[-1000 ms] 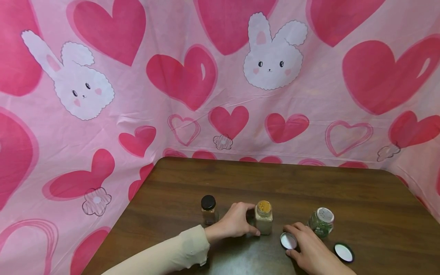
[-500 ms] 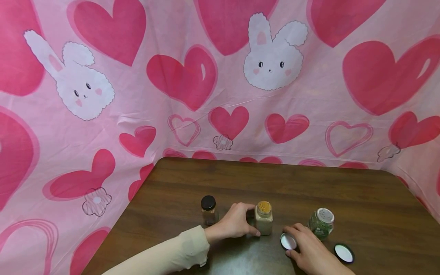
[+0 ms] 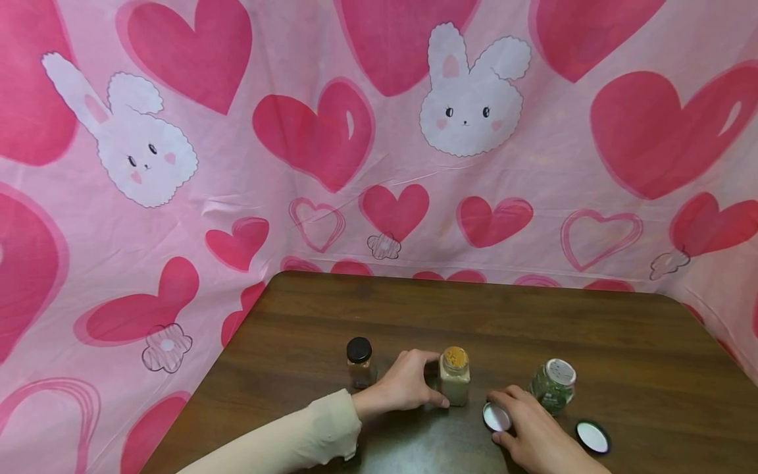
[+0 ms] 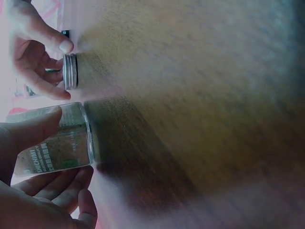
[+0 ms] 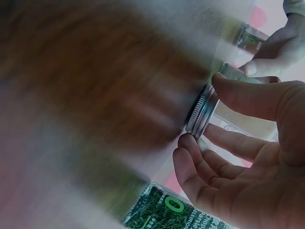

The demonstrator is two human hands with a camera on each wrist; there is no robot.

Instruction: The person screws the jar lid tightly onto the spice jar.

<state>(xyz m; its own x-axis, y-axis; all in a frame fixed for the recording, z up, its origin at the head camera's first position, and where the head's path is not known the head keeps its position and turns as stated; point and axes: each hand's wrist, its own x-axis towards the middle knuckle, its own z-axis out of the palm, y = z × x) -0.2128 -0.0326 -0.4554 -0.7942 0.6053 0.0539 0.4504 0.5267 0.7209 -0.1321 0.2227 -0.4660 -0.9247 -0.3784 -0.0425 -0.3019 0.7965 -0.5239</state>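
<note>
My left hand (image 3: 403,383) holds a square glass spice jar (image 3: 454,388) upright on the table, thumb on one side and fingers on the other. The jar has no cap on, and orange-yellow spice shows at its mouth. In the left wrist view the jar's label (image 4: 45,157) reads "SHICHIMI". To its right, my right hand (image 3: 535,428) pinches a round jar lid (image 3: 496,417) by the rim, its white inside facing up. The right wrist view shows the lid's ridged edge (image 5: 201,112) between thumb and fingers, right at the tabletop.
A jar of chopped parsley (image 3: 553,387) with a perforated white top stands beyond my right hand. Another lid (image 3: 593,436) lies white side up to its right. Left of the left hand stands a black-capped jar (image 3: 360,365). Pink heart-print cloth (image 3: 331,145) hangs behind the brown table (image 3: 474,306).
</note>
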